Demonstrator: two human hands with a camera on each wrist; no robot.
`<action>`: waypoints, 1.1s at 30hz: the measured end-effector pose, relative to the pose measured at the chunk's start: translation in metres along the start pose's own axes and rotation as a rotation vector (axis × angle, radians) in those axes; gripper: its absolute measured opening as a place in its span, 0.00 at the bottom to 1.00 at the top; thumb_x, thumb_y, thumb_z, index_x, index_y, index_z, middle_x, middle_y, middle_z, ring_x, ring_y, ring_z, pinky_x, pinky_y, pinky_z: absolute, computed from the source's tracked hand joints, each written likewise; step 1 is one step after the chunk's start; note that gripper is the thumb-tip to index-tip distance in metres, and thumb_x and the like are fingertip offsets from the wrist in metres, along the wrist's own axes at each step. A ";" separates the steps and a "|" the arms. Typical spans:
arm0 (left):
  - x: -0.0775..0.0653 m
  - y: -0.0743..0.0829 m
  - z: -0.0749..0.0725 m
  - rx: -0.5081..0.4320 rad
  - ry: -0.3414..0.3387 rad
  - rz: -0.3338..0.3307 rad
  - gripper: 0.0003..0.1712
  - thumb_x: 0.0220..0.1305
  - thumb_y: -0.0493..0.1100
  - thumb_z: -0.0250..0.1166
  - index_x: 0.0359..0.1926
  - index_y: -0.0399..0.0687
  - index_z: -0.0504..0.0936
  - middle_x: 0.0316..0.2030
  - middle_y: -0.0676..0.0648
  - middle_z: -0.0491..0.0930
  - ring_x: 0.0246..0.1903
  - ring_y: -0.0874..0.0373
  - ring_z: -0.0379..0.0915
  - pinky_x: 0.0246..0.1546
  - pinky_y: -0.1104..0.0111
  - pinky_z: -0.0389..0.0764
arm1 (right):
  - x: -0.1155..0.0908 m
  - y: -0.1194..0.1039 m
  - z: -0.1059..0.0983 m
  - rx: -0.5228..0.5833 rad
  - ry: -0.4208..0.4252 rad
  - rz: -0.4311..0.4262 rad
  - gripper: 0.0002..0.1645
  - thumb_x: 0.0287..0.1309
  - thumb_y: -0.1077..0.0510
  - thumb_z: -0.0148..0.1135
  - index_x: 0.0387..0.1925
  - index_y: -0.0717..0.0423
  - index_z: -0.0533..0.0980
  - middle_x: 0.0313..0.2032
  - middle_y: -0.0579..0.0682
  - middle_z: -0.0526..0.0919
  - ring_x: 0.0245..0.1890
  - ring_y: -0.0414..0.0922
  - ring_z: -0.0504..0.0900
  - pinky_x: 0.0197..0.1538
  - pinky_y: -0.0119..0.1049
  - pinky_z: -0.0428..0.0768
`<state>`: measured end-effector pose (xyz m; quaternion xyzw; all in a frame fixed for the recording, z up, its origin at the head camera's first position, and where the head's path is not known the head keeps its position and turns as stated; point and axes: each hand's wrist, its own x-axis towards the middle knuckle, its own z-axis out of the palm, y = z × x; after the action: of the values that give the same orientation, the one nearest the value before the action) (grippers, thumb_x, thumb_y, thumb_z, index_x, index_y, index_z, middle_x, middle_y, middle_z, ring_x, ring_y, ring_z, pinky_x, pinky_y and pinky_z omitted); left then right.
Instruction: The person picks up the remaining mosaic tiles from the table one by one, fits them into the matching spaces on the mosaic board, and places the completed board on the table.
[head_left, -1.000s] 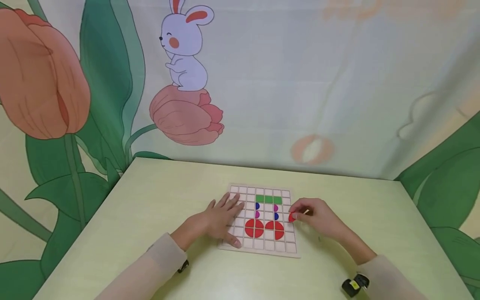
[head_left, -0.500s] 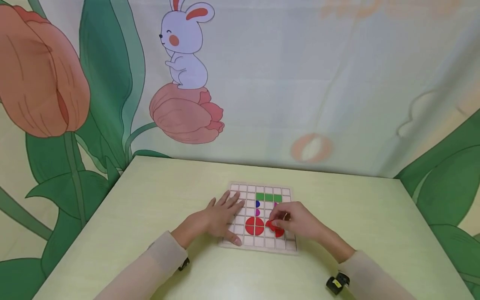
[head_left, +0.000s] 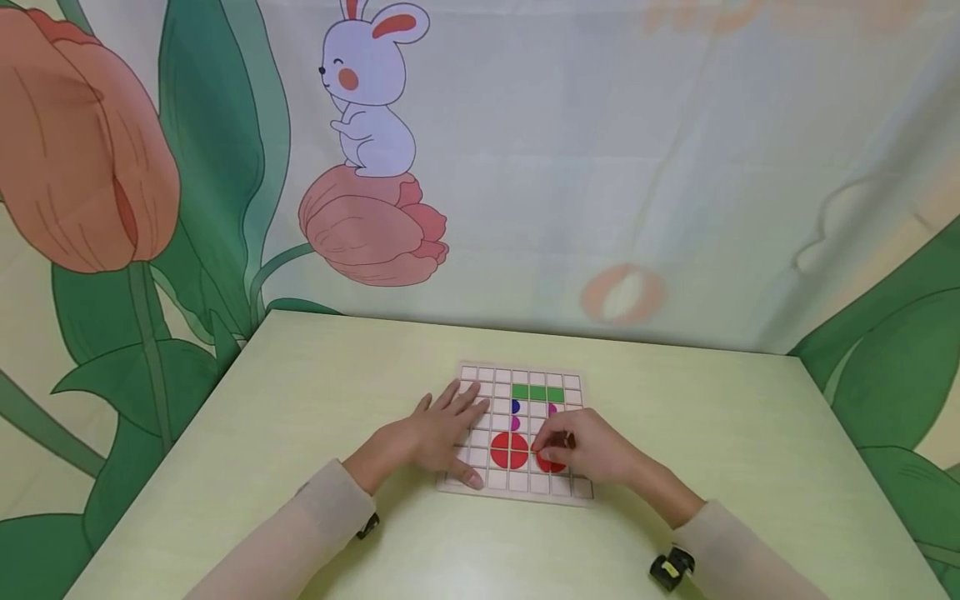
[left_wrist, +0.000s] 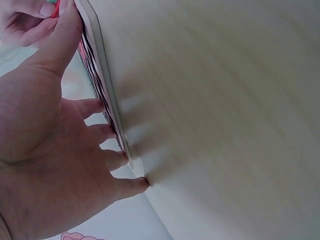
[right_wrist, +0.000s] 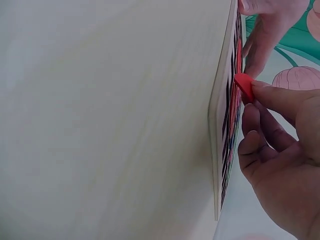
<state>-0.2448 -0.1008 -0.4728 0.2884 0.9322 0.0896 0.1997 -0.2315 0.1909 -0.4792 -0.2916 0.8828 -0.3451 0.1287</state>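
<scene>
A square wooden grid board [head_left: 517,482] lies on the table. My left hand [head_left: 438,440] rests spread over its left side, fingers straight. Between the thumb and fingers of my right hand [head_left: 600,447] is a red rounded piece [right_wrist: 244,84], tilted with its edge at the board's surface. It is over the right-hand group of red pieces [head_left: 557,467], partly hidden by the hand. To the left, red quarter pieces [head_left: 500,457] form a full circle. Above them sit a magenta half-circle [head_left: 515,423] and a blue half-circle [head_left: 515,407]. Green squares [head_left: 537,393] make a row near the top.
The pale yellow table [head_left: 337,375] reaches back to a printed cloth [head_left: 525,208] with a rabbit and tulips. Black devices, such as the one at the right wrist [head_left: 671,568], are strapped under both sleeves.
My right hand has moved left from the board's right edge with the red piece, onto the right-hand red group, then dipped slightly. The left hand has stayed in place.
</scene>
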 end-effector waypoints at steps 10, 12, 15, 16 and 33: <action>0.001 0.001 0.000 -0.008 -0.002 -0.005 0.73 0.53 0.76 0.74 0.87 0.52 0.46 0.86 0.45 0.33 0.84 0.40 0.24 0.78 0.34 0.42 | 0.000 0.003 0.001 -0.026 0.000 -0.025 0.08 0.66 0.63 0.73 0.43 0.49 0.89 0.41 0.38 0.87 0.42 0.43 0.80 0.44 0.34 0.82; 0.001 0.002 -0.001 -0.008 -0.003 0.000 0.73 0.54 0.76 0.74 0.87 0.52 0.46 0.86 0.44 0.33 0.84 0.40 0.24 0.78 0.34 0.42 | 0.000 0.004 0.002 -0.035 -0.001 -0.015 0.09 0.66 0.63 0.74 0.44 0.48 0.90 0.41 0.38 0.87 0.43 0.42 0.80 0.46 0.34 0.83; 0.000 0.002 -0.002 -0.015 -0.004 0.006 0.73 0.54 0.76 0.74 0.87 0.52 0.46 0.86 0.44 0.33 0.83 0.39 0.24 0.77 0.33 0.42 | 0.001 0.005 0.002 -0.047 -0.001 -0.006 0.09 0.65 0.63 0.74 0.44 0.48 0.90 0.41 0.37 0.87 0.43 0.41 0.80 0.48 0.35 0.84; 0.000 0.002 -0.002 -0.018 -0.005 0.006 0.73 0.54 0.76 0.74 0.87 0.52 0.46 0.86 0.44 0.33 0.83 0.39 0.24 0.77 0.33 0.42 | 0.001 0.005 0.003 -0.053 -0.002 -0.008 0.08 0.65 0.63 0.74 0.44 0.48 0.90 0.41 0.37 0.87 0.43 0.41 0.80 0.48 0.35 0.84; 0.000 0.003 -0.002 -0.008 -0.005 -0.011 0.73 0.53 0.76 0.74 0.87 0.52 0.46 0.86 0.45 0.33 0.84 0.39 0.24 0.78 0.34 0.42 | -0.003 -0.002 0.002 -0.146 0.000 -0.029 0.07 0.63 0.58 0.77 0.43 0.47 0.89 0.38 0.36 0.84 0.41 0.40 0.78 0.46 0.34 0.82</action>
<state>-0.2446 -0.0985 -0.4698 0.2827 0.9329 0.0914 0.2036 -0.2278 0.1907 -0.4794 -0.3127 0.9013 -0.2817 0.1021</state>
